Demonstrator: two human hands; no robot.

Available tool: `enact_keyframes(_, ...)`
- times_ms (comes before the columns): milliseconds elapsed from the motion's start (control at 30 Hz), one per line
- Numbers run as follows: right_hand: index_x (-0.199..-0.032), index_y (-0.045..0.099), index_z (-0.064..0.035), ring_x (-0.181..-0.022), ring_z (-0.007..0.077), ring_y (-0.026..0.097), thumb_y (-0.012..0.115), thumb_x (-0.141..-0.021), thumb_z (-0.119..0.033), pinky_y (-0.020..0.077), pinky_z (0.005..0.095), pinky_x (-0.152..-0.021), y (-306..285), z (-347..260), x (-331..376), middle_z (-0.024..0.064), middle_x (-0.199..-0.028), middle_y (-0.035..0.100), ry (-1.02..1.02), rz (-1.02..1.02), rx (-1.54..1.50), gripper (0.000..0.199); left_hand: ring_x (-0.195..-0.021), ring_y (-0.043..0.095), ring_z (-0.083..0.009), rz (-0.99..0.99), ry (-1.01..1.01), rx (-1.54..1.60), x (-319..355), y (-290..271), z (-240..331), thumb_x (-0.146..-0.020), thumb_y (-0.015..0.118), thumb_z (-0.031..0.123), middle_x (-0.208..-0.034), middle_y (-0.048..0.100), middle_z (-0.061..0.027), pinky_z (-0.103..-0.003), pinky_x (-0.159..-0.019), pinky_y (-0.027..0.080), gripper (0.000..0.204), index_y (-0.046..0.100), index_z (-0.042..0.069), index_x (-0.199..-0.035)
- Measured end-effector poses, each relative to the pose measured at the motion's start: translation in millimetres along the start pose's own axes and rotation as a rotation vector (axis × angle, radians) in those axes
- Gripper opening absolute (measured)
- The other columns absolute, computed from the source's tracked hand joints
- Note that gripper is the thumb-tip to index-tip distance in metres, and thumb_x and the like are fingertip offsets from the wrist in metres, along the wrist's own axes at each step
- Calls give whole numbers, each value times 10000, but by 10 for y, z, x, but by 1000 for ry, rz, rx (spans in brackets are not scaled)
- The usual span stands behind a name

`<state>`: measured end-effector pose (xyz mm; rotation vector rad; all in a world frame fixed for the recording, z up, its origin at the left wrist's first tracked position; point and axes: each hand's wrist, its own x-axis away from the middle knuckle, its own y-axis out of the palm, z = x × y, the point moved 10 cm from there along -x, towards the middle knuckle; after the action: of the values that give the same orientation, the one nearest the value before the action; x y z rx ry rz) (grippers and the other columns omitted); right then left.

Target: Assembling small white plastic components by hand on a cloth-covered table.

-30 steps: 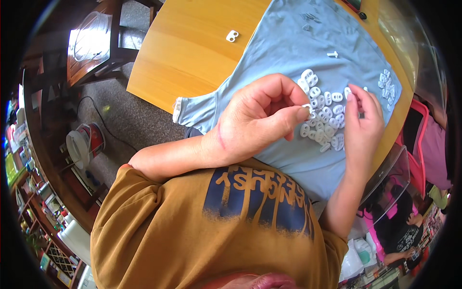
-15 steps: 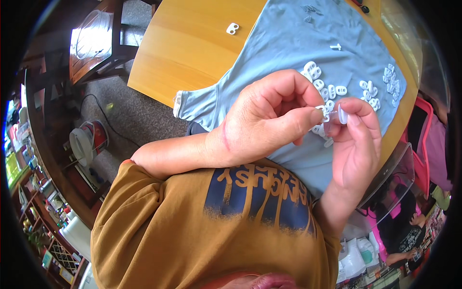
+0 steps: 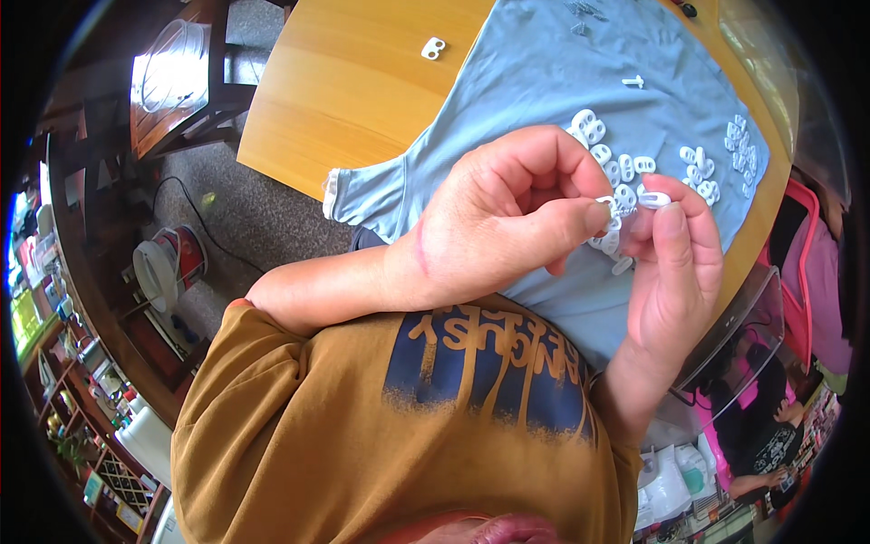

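My left hand (image 3: 498, 222) pinches a small white plastic piece (image 3: 607, 203) between thumb and forefinger, most of it hidden by the fingertips. A thin coil spring (image 3: 625, 211) shows at its right side. Close beside it, my right hand (image 3: 678, 258) holds a white oval plastic cord-lock part (image 3: 654, 199) between thumb and fingers. Under and behind the hands, several white two-hole cord-lock pieces (image 3: 625, 170) lie in a loose pile on a light blue cloth (image 3: 517, 100).
Another cluster of white pieces (image 3: 700, 172) lies to the right, with pale translucent parts (image 3: 743, 152) beyond. Small dark springs (image 3: 587, 12) and a white T-shaped part (image 3: 633, 82) are farther back. One two-hole piece (image 3: 433, 48) sits on the wooden table (image 3: 353, 100).
The oval part in my right hand has turned from upright to nearly flat, and that hand's fingers have shifted slightly. My left hand keeps its pinch almost in place.
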<state>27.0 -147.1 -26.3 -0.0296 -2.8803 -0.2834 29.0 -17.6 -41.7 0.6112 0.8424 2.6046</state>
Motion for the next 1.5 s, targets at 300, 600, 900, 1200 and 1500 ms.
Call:
enact_keyframes(300, -968, 612, 22, -674, 78, 511, 576, -870, -170, 426, 210, -635, -2, -41, -9, 22, -782, 590, -12, 97, 64, 219, -579, 518, -67, -9, -29, -33, -29, 10, -47, -846, 570, 51, -807, 586, -53, -182, -512, 420, 98, 519, 9, -919)
enact_keyframes(600, -984, 592, 11, -645, 45, 490, 595, -862, -156, 411, 178, -610, 19, -42, -14, -5, -745, 566, -30, 66, 3, 207, -590, 517, -63, -19, -53, -50, -44, 39, -81, -843, 582, 64, -795, 578, -34, -180, -517, 415, 103, 525, 16, -914)
enact_keyframes(900, -978, 592, 11, -673, 47, 506, 569, -872, -89, 419, 175, -626, 64, -156, 16, 0, -797, 583, -153, 69, 155, 148, -593, 515, -63, -23, -87, -69, -63, 36, -103, -841, 595, 90, -793, 579, -31, -185, -527, 416, 121, 526, 20, -910)
enact_keyframes(1200, -972, 613, 23, -675, 136, 535, 563, -837, 2, 425, 232, -603, 224, -410, 83, 75, -790, 596, -549, 30, 599, 145, -597, 529, -79, -17, -29, 0, -113, 40, -170, -859, 571, 62, -813, 587, -47, -192, -538, 431, 106, 515, 6, -929)
enact_keyframes(1500, -1090, 578, 34, -820, 191, 562, 614, -783, -22, 447, 265, -727, 272, -412, 126, 121, -945, 598, -544, -77, 604, 314, -690, 605, -135, -65, 46, 39, -74, 90, -104, -876, 537, 29, -905, 614, -86, -237, -659, 510, 308, 474, -26, -1173)
